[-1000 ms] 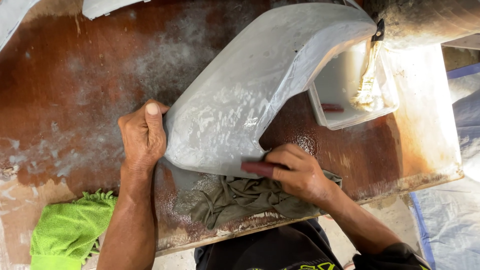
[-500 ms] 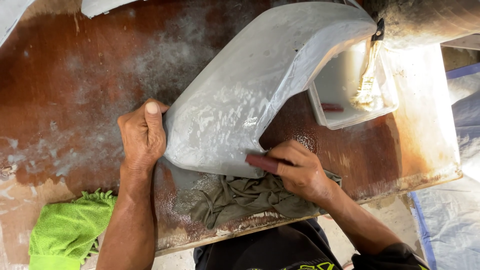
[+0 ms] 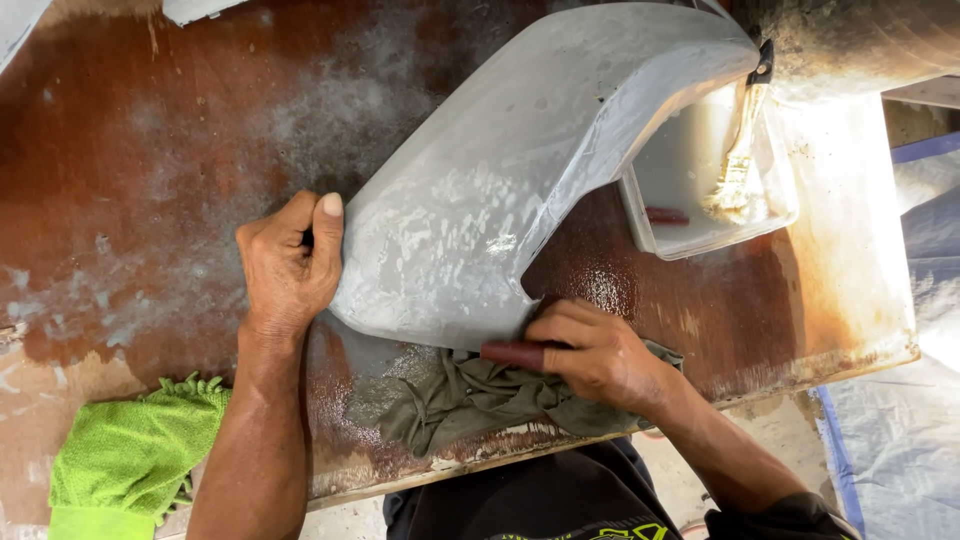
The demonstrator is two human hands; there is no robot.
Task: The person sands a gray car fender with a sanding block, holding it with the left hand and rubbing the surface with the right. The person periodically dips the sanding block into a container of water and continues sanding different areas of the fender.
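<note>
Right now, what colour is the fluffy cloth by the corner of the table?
Bright green. The fluffy cloth lies at the table's lower left edge, clearest in the head view.

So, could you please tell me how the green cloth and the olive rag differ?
The green cloth is bright and fluffy, while the olive rag is dull, thin and crumpled. The green cloth lies apart at the table's left corner, untouched; the olive rag sits under the grey panel's edge by the right hand. Both rest on the table's near edge.

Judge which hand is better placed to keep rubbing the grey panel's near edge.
Right, probably. The right hand grips a dark red block against the near edge of the grey panel. The left hand lies braced on the panel's left end.
</note>
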